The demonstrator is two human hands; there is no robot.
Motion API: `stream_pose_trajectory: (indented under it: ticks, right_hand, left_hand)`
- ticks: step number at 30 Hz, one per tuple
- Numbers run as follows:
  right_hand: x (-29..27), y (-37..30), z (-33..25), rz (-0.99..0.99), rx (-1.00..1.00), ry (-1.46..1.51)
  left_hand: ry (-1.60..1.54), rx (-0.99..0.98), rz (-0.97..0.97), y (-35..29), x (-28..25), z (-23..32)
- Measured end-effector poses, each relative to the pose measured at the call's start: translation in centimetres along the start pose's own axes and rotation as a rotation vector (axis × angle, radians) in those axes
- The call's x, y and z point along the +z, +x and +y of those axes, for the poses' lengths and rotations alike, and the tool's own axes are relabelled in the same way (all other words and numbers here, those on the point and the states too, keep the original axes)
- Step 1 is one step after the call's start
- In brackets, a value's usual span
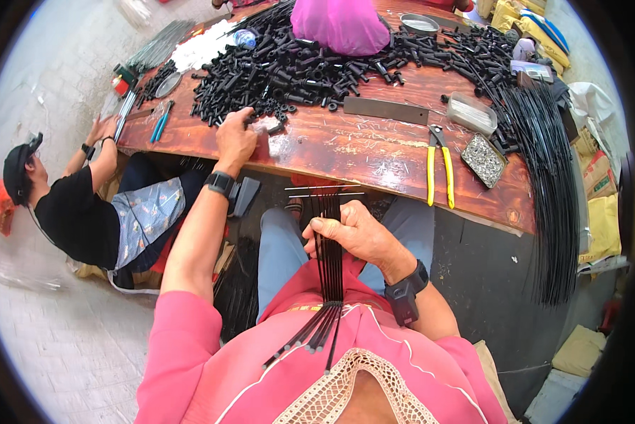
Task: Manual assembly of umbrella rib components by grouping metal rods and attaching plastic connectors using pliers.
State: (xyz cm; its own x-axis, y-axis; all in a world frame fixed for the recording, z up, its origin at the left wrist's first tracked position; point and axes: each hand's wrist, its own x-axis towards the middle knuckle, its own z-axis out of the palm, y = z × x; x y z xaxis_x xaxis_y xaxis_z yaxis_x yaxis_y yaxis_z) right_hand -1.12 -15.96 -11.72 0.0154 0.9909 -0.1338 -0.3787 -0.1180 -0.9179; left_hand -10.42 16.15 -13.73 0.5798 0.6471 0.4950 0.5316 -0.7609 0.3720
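Note:
My right hand (356, 233) is closed around a bundle of thin black rods (329, 275), held upright in front of my lap. Their lower ends fan out against my pink top, and thin silvery rods (324, 189) lie crosswise at the upper ends. At the table's near edge, my left hand (236, 141) reaches to the rim of a heap of short black tubular parts (282, 74). Its fingers are bent and drawn together among small black pieces; what they hold, if anything, is hidden.
Yellow-handled pliers (441, 166), a flat metal bar (384, 110), a clear box (471, 114) and a tray of small metal bits (483, 160) lie on the wooden table (317, 148). Long black rods (547, 177) overhang its right end. A co-worker (84, 191) sits at the left.

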Motion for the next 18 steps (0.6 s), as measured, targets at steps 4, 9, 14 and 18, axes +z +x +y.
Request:
stream_pose_trajectory:
  ticks: [4, 9, 14, 18]
  right_hand:
    - [-0.8, 0.0, 0.2, 0.005, 0.003, 0.038]
    - [-0.8, 0.3, 0.3, 0.029, 0.024, 0.037]
    - [-1.1, 0.7, 0.0, 0.018, 0.019, 0.066]
    - [-1.1, 0.7, -0.1, 0.02, 0.038, 0.079]
  left_hand:
    - [-1.181, -0.468, -0.144, -2.1, -3.9, 7.4]
    - [-1.758, -0.619, -0.41, -7.8, -3.6, 10.4]
    - [-1.938, -0.697, -0.49, -9.5, -3.3, 11.2]
    - [-1.918, -0.688, -0.502, -9.9, -3.1, 11.7]
